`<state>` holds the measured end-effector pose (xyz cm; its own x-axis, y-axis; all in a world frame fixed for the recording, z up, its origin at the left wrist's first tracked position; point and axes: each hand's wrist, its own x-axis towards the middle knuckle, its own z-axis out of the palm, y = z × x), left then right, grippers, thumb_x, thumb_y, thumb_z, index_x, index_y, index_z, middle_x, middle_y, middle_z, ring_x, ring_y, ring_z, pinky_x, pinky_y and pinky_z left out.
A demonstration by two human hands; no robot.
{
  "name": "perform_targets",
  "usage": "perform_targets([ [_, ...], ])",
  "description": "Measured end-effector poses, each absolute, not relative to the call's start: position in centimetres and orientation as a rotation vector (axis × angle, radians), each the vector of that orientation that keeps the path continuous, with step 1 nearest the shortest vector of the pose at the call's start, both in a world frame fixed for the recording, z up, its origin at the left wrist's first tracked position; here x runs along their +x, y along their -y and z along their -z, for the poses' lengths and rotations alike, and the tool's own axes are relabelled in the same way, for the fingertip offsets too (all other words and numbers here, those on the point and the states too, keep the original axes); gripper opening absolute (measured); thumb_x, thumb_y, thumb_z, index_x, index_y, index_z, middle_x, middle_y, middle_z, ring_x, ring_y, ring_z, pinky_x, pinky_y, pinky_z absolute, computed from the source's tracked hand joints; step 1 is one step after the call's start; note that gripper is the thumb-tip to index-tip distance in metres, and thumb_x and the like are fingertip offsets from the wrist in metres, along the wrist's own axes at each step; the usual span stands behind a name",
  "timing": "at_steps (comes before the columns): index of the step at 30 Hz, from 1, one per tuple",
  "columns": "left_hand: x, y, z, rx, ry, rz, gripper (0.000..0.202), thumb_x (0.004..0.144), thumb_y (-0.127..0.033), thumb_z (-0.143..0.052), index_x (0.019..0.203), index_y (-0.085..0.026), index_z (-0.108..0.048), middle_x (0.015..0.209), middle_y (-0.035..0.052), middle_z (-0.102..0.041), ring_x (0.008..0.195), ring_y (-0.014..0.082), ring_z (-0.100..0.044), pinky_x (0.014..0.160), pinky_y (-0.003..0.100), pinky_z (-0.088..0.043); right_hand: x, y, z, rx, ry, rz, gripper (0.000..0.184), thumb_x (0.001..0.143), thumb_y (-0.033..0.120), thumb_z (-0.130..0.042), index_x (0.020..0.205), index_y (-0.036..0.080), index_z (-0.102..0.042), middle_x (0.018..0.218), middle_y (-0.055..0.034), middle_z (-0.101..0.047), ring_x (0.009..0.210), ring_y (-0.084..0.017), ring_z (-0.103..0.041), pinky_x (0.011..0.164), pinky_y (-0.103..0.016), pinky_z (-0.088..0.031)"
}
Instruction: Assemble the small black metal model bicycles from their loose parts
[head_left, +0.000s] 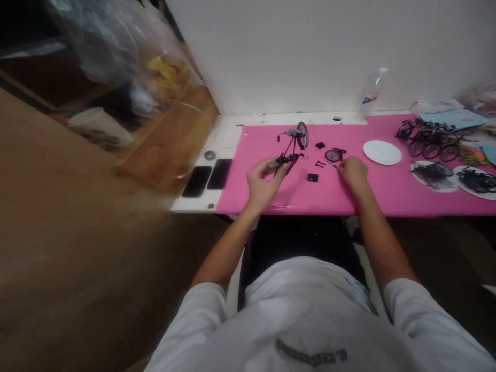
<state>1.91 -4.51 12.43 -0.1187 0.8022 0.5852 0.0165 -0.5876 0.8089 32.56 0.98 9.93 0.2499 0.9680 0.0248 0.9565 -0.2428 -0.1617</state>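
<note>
My left hand (263, 182) grips a miniature bicycle (291, 150) with a dark frame, tilted up above the pink mat (279, 199). One spoked wheel shows on it, at the far end beside the handlebar. On the mat to the right, my right hand (353, 173) is closed with its fingertips down; a tiny thin part may be between them, too small to name. Just beyond those fingertips lies a loose small wheel (332, 155) with a dark piece attached. Between the hands are a small dark bracket-like part (320, 164) and two black square pieces (312, 177).
A white plate (382, 152) lies to the right, with several assembled miniature bicycles (430, 139) beyond it. Two more plates hold dark parts (478, 181). A clear bottle (374, 93) stands by the wall. Two phones (219, 173) lie at the table's left end.
</note>
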Motion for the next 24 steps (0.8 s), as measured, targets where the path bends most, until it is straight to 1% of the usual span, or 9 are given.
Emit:
perform_targets([
  [3, 1.9, 4.5, -12.2, 1.571, -0.907, -1.758, 0.034, 0.090, -0.048, -0.089, 0.109, -0.020, -0.083, 0.106, 0.0093, -0.084, 0.093, 0.0191, -0.083, 0.086, 0.033, -0.072, 33.1, -0.8, -10.0, -2.325, 1.796, -0.136, 0.023, 0.094, 0.020, -0.065, 0.105, 0.014, -0.084, 0.114, -0.0225, -0.080, 0.109, -0.034, -0.072, 0.096, -0.043, -0.054],
  [5, 1.9, 4.5, -12.1, 1.570, -0.904, -1.757, 0.034, 0.090, -0.047, -0.089, 0.109, -0.020, -0.083, 0.105, 0.0091, -0.084, 0.093, 0.0189, -0.082, 0.085, 0.032, -0.072, 33.6, -0.6, -10.4, -2.239, 1.746, -0.192, 0.019, 0.091, 0.020, -0.068, 0.099, 0.014, -0.084, 0.106, -0.0209, -0.081, 0.101, -0.032, -0.073, 0.092, -0.042, -0.055],
  [8, 1.9, 4.4, -12.0, 1.566, -0.918, -1.757, 0.034, 0.090, -0.048, -0.088, 0.108, -0.020, -0.083, 0.104, 0.0088, -0.084, 0.092, 0.0185, -0.082, 0.084, 0.032, -0.072, 33.9, -0.3, -11.4, -1.995, 1.685, -0.368, 0.014, 0.087, 0.022, -0.076, 0.096, 0.015, -0.083, 0.092, -0.0153, -0.082, 0.085, -0.027, -0.074, 0.081, -0.038, -0.056],
  [11, 2.0, 4.5, -12.2, 1.560, -0.934, -1.748, 0.037, 0.089, -0.052, -0.088, 0.105, -0.019, -0.082, 0.103, 0.0089, -0.083, 0.092, 0.0186, -0.082, 0.083, 0.032, -0.072, 33.1, 0.3, -12.8, -1.657, 1.625, -0.464, 0.015, 0.086, 0.026, -0.082, 0.095, 0.015, -0.083, 0.082, -0.0100, -0.080, 0.072, -0.022, -0.073, 0.071, -0.034, -0.058],
  [13, 2.1, 4.6, -12.4, 1.555, -0.938, -1.743, 0.038, 0.088, -0.053, -0.088, 0.103, -0.019, -0.082, 0.101, 0.0086, -0.083, 0.090, 0.0183, -0.082, 0.083, 0.032, -0.072, 31.8, 1.0, -13.9, -1.437, 1.595, -0.404, 0.018, 0.087, 0.031, -0.084, 0.097, 0.017, -0.083, 0.086, -0.0086, -0.082, 0.073, -0.021, -0.074, 0.070, -0.034, -0.060],
  [15, 2.1, 4.7, -12.4, 1.551, -0.934, -1.735, 0.038, 0.088, -0.054, -0.089, 0.102, -0.019, -0.082, 0.100, 0.0081, -0.083, 0.089, 0.0176, -0.081, 0.083, 0.031, -0.072, 30.4, 2.0, -15.0, -1.309, 1.573, -0.314, 0.019, 0.089, 0.036, -0.085, 0.098, 0.019, -0.084, 0.090, -0.0069, -0.082, 0.077, -0.021, -0.076, 0.070, -0.034, -0.063],
  [21, 2.1, 4.8, -12.3, 1.532, -0.923, -1.720, 0.037, 0.087, -0.052, -0.091, 0.101, -0.019, -0.082, 0.099, 0.0076, -0.083, 0.088, 0.0169, -0.080, 0.083, 0.031, -0.071, 27.0, 5.8, -17.8, -1.070, 1.616, -0.165, 0.015, 0.093, 0.038, -0.086, 0.098, 0.025, -0.085, 0.095, -0.0049, -0.084, 0.083, -0.022, -0.079, 0.070, -0.034, -0.067],
  [24, 2.2, 4.9, -12.4, 1.521, -0.915, -1.727, 0.038, 0.086, -0.053, -0.091, 0.100, -0.019, -0.082, 0.098, 0.0076, -0.082, 0.085, 0.0165, -0.080, 0.081, 0.031, -0.071, 25.8, 7.1, -18.2, -1.015, 1.679, -0.123, 0.016, 0.094, 0.043, -0.086, 0.096, 0.027, -0.086, 0.092, -0.0035, -0.084, 0.079, -0.022, -0.079, 0.071, -0.035, -0.069],
])
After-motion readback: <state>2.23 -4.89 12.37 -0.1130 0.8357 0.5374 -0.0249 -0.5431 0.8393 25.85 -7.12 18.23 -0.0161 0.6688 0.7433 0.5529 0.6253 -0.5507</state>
